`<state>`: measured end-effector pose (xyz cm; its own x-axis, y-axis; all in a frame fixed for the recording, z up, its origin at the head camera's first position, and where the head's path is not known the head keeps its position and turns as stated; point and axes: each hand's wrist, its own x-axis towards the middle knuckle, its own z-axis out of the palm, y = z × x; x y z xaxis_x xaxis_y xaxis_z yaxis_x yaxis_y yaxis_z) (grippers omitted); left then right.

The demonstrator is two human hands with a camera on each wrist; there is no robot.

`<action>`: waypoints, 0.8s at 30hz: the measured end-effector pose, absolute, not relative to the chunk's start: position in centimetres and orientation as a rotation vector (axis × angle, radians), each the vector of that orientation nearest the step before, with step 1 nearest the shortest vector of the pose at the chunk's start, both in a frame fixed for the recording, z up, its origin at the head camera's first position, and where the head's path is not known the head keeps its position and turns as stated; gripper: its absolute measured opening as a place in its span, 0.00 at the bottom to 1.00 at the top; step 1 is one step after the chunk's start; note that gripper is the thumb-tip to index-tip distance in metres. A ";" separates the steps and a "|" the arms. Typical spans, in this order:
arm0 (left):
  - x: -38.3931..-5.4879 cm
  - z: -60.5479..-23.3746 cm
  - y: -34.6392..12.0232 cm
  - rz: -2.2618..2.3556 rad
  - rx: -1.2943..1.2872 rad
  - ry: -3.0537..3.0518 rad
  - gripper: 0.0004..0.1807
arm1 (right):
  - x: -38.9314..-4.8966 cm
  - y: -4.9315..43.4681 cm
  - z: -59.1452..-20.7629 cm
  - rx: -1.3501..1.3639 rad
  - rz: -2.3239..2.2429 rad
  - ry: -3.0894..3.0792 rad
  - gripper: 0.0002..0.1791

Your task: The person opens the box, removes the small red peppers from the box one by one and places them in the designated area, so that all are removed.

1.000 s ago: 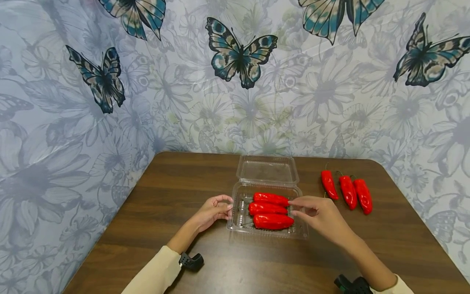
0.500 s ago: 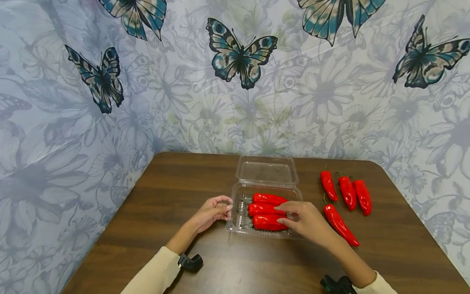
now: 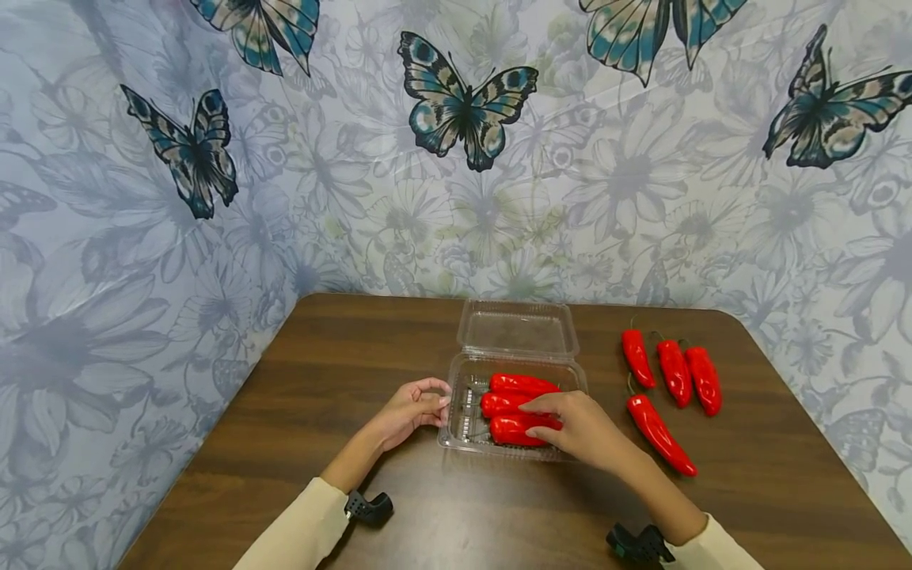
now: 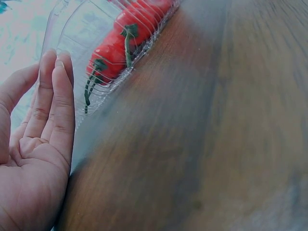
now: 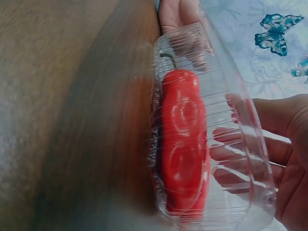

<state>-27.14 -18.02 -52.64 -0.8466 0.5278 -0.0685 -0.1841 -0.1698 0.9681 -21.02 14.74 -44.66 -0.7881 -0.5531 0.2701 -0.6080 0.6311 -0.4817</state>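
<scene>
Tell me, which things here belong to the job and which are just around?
Part of the job:
- clear box
- three peppers inside
- left hand
- right hand
- probably the four loose peppers

Just around:
- table
- butterfly backdrop
- wrist cameras

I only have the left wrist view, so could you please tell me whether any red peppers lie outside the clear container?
Observer: Yes, four red peppers lie on the table, to the right of the clear container.
Operator: Thank you; are those four all side by side?
Observer: Three lie side by side towards the back, and the fourth pepper lies nearer the person.
Operator: And where is the right hand, please?
Observer: The right hand is over the container's right side, thumb and fingers at the peppers inside; I cannot tell whether it grips one.
</scene>
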 end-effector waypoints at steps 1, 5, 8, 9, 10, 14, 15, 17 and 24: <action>-27.1 -52.7 -18.0 2.058 0.397 1.642 0.09 | -21.0 14.8 -44.8 0.980 0.865 -2.760 0.19; -27.2 -52.8 -17.9 2.055 0.408 1.647 0.09 | -21.1 15.0 -45.2 0.967 0.855 -2.787 0.19; -27.1 -52.7 -18.0 2.054 0.393 1.648 0.09 | -21.3 15.1 -45.6 0.961 0.842 -2.792 0.19; -27.1 -52.6 -18.0 2.054 0.385 1.647 0.09 | -21.3 15.0 -45.7 0.962 0.837 -2.794 0.19; -27.1 -52.6 -18.0 2.054 0.379 1.647 0.09 | -21.4 15.0 -45.8 0.965 0.834 -2.795 0.19; -27.0 -52.4 -18.0 2.050 0.365 1.650 0.09 | -21.6 15.0 -46.2 0.972 0.815 -2.804 0.20; -27.0 -52.3 -18.0 2.049 0.364 1.650 0.09 | -21.6 15.1 -46.2 0.973 0.813 -2.807 0.20; -26.9 -52.3 -18.0 2.046 0.363 1.651 0.09 | -21.7 15.1 -46.4 0.975 0.807 -2.811 0.20; -26.9 -52.5 -18.1 2.052 0.369 1.651 0.09 | -21.7 15.2 -46.5 1.004 0.790 -2.817 0.22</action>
<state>-26.91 -18.05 -52.52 -0.8497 0.5203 -0.0856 -0.1949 -0.1591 0.9678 -21.73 15.21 -46.51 -0.7881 -0.5787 0.2098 -0.6034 0.6588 -0.4494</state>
